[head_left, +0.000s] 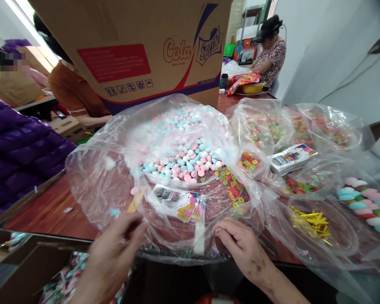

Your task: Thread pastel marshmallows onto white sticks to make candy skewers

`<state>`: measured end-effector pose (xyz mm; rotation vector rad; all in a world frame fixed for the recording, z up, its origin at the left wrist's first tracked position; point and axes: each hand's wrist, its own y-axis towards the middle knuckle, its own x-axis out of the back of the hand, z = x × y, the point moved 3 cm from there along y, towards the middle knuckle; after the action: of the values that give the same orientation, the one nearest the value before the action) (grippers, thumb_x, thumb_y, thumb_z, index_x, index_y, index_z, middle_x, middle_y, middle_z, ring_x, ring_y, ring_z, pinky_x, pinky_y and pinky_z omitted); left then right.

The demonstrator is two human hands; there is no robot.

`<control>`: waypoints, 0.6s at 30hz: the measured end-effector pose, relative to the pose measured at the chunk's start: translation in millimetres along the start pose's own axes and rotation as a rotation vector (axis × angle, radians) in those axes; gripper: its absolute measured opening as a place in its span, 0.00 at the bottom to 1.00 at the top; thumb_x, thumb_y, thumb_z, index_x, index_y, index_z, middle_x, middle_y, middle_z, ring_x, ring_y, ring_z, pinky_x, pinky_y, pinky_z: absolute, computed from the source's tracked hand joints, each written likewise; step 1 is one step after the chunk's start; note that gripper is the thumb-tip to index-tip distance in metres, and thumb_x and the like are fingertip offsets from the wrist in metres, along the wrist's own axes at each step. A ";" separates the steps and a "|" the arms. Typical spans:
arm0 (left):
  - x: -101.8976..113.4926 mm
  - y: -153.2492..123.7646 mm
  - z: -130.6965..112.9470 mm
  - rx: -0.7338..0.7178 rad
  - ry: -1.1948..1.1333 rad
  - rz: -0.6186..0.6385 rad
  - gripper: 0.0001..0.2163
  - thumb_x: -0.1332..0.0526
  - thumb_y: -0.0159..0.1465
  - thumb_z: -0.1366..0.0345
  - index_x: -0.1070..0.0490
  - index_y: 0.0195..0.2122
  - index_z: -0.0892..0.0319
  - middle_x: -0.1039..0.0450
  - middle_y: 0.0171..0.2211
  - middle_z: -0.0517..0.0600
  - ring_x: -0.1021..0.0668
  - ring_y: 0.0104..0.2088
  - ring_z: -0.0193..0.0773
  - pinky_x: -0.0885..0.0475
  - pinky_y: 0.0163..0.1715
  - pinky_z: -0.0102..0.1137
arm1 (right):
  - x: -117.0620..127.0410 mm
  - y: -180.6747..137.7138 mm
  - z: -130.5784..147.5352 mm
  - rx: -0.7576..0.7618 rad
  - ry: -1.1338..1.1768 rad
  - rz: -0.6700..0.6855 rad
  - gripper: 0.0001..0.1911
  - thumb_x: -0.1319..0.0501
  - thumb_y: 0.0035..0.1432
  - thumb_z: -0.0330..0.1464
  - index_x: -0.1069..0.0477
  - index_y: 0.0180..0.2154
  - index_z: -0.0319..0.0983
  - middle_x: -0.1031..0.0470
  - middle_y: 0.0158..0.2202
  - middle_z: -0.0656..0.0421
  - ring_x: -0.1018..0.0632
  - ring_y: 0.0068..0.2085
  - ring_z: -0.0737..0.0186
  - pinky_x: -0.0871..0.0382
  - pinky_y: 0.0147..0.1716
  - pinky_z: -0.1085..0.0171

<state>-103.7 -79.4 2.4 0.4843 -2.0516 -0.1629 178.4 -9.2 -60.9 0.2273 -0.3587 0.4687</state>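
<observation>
In front of me a big clear plastic bag [91, 181] lies spread over the table. Pink, blue and white candies [190, 162] are heaped in it, with small coloured ring candies [236, 190] to their right. Printed cards [174, 202] lie near the table edge, between my hands. My left hand [114, 253] is at the bag's near left side, fingers curled, with a gap between thumb and forefinger and nothing visible in it. At the near right edge of the plastic, my right hand [240, 245] has its fingers closed; what they hold, if anything, is hidden.
A large cardboard box [164, 63] stands behind the candies. To the right are a stack of cards [293, 158], gold twist ties [313, 223] and twisted marshmallows [367, 202]. An open box of wrapped sweets [66, 278] is below left. A person [272, 55] sits at the back.
</observation>
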 end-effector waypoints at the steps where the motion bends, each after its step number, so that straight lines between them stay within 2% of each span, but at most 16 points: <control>1: -20.4 12.3 -10.2 -0.090 0.022 0.109 0.09 0.41 0.64 0.56 0.27 0.40 0.55 0.24 0.35 0.48 0.23 0.34 0.40 0.29 0.36 0.31 | -0.2 -0.4 -0.2 -0.002 -0.004 0.004 0.13 0.49 0.67 0.32 0.28 0.35 0.39 0.27 0.33 0.60 0.27 0.36 0.65 0.36 0.38 0.66; 2: -38.4 24.6 -19.7 -0.163 0.048 0.149 0.09 0.43 0.65 0.57 0.27 0.39 0.56 0.24 0.35 0.49 0.23 0.37 0.41 0.30 0.38 0.33 | -0.4 -0.8 -0.4 -0.002 -0.009 0.008 0.13 0.49 0.67 0.32 0.28 0.35 0.39 0.27 0.33 0.60 0.27 0.37 0.65 0.36 0.38 0.66; 4: -68.0 47.3 -32.0 -0.213 0.152 0.195 0.08 0.43 0.66 0.59 0.29 0.38 0.57 0.25 0.37 0.52 0.24 0.40 0.45 0.31 0.41 0.36 | -0.9 -1.7 -0.8 0.006 -0.023 0.011 0.13 0.50 0.68 0.32 0.28 0.35 0.39 0.28 0.33 0.60 0.27 0.37 0.65 0.36 0.38 0.66; 7: -92.1 70.0 -35.7 -0.248 0.291 0.276 0.08 0.39 0.63 0.60 0.31 0.31 0.59 0.27 0.32 0.53 0.27 0.36 0.46 0.33 0.38 0.38 | -2.5 -2.7 -1.0 0.039 -0.057 0.009 0.13 0.50 0.68 0.31 0.29 0.35 0.39 0.28 0.32 0.60 0.28 0.36 0.64 0.36 0.37 0.65; 10: -96.7 77.7 -32.0 -0.288 0.293 0.357 0.08 0.40 0.64 0.64 0.32 0.27 0.58 0.28 0.29 0.50 0.27 0.33 0.43 0.35 0.36 0.35 | -4.0 -2.6 -0.3 0.078 -0.087 0.003 0.12 0.50 0.67 0.30 0.30 0.35 0.39 0.28 0.32 0.60 0.28 0.36 0.64 0.37 0.37 0.65; 13: -95.4 77.0 -30.4 -0.324 0.282 0.389 0.09 0.43 0.66 0.66 0.33 0.27 0.57 0.28 0.30 0.48 0.28 0.34 0.42 0.36 0.38 0.35 | -4.0 -2.1 0.7 0.105 -0.097 -0.002 0.11 0.50 0.67 0.29 0.30 0.35 0.40 0.28 0.32 0.60 0.28 0.36 0.64 0.37 0.37 0.65; 18: -95.4 74.9 -30.1 -0.296 0.268 0.364 0.09 0.40 0.64 0.60 0.33 0.32 0.59 0.29 0.31 0.50 0.28 0.34 0.43 0.36 0.35 0.35 | -3.2 -3.4 -0.2 0.099 -0.091 -0.008 0.12 0.50 0.67 0.29 0.29 0.35 0.40 0.28 0.32 0.60 0.28 0.36 0.64 0.37 0.37 0.66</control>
<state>-56.5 29.8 -35.8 -0.0519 -1.7779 -0.1690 177.4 -13.4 -62.8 0.3466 -0.4237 0.4697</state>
